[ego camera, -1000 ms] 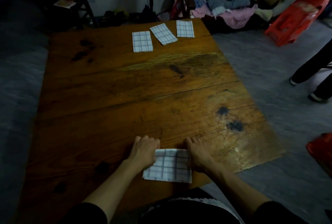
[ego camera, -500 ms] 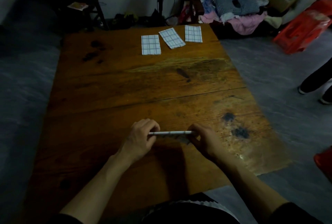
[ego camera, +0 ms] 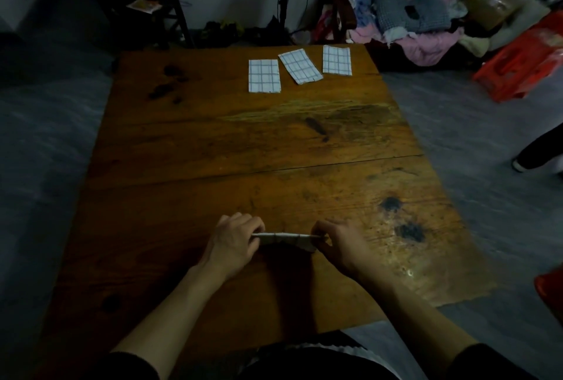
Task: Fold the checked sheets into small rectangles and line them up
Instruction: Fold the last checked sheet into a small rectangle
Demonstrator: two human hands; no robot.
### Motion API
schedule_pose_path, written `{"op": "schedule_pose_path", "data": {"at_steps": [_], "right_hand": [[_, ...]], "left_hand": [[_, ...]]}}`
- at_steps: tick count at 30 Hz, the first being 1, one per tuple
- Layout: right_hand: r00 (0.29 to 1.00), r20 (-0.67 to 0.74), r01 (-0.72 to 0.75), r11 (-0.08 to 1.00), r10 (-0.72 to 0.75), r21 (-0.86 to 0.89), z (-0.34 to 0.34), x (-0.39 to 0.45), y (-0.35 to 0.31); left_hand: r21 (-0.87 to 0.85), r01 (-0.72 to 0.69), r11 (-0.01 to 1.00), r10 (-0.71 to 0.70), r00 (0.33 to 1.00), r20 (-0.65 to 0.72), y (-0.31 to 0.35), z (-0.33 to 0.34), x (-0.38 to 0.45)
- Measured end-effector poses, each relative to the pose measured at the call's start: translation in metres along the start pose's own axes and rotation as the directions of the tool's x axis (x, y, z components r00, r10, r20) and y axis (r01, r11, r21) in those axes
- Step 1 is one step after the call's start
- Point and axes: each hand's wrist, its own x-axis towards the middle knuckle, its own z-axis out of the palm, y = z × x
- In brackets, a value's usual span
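A folded checked sheet (ego camera: 286, 238) is held edge-on just above the near part of the wooden table (ego camera: 213, 141). My left hand (ego camera: 236, 242) pinches its left end and my right hand (ego camera: 341, 245) pinches its right end. At the table's far edge lie three folded checked rectangles: the left one (ego camera: 263, 76) straight, the middle one (ego camera: 300, 66) turned at an angle, the right one (ego camera: 337, 60) straight. They lie side by side with small gaps.
A pile of clothes (ego camera: 420, 23) sits behind the table's far right corner. Red plastic items (ego camera: 524, 65) lie on the floor at right, beside a person's leg (ego camera: 539, 151). A dark stool (ego camera: 155, 19) stands at the back left.
The sheet lay flat under both hands at the table's near edge a second ago. Both hands have lifted it and carried it forward, so it now shows edge-on.
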Motion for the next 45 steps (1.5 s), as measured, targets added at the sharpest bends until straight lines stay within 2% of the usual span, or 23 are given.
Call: {"op": "schedule_pose_path", "data": {"at_steps": [5,11,14,22,29,37,41,45], "right_hand": [[0.999,-0.038,0.023,1.000,-0.023,0.003,-0.006,0.001,0.001],[0.999,0.035,-0.010,1.000,0.011,-0.028,0.002,0.004,-0.001],[1.000,0.028,-0.010,1.000,0.010,0.008,0.006,0.004,-0.001],[0.998,0.025,-0.055,0.997,0.054,0.057,-0.012,0.000,-0.001],[0.988,0.015,0.154,0.988,-0.153,-0.028,-0.044,0.014,-0.031],[0.949,-0.013,0.311,0.941,-0.316,-0.133,-0.071,0.004,-0.045],[0.923,-0.014,0.381,0.916,-0.385,-0.124,-0.076,-0.011,-0.044],[0.889,0.066,0.457,0.887,-0.453,-0.067,-0.071,-0.021,-0.049]], "left_hand": [[-0.023,-0.004,1.000,0.004,1.000,-0.023,-0.001,-0.003,0.002],[0.068,0.031,0.997,-0.038,0.994,0.106,-0.003,0.000,0.005],[0.070,0.030,0.997,-0.038,0.993,0.115,-0.003,0.000,0.005],[-0.162,0.082,0.983,-0.070,0.995,0.073,-0.008,-0.016,0.002],[-0.125,0.021,0.992,-0.020,1.000,0.013,0.020,-0.035,0.003],[-0.030,0.062,0.998,-0.064,0.996,-0.069,0.067,-0.056,-0.015],[0.060,0.043,0.997,-0.035,0.991,-0.127,0.101,-0.063,-0.033],[0.098,0.142,0.985,-0.123,0.977,-0.174,0.114,-0.060,-0.071]]}}
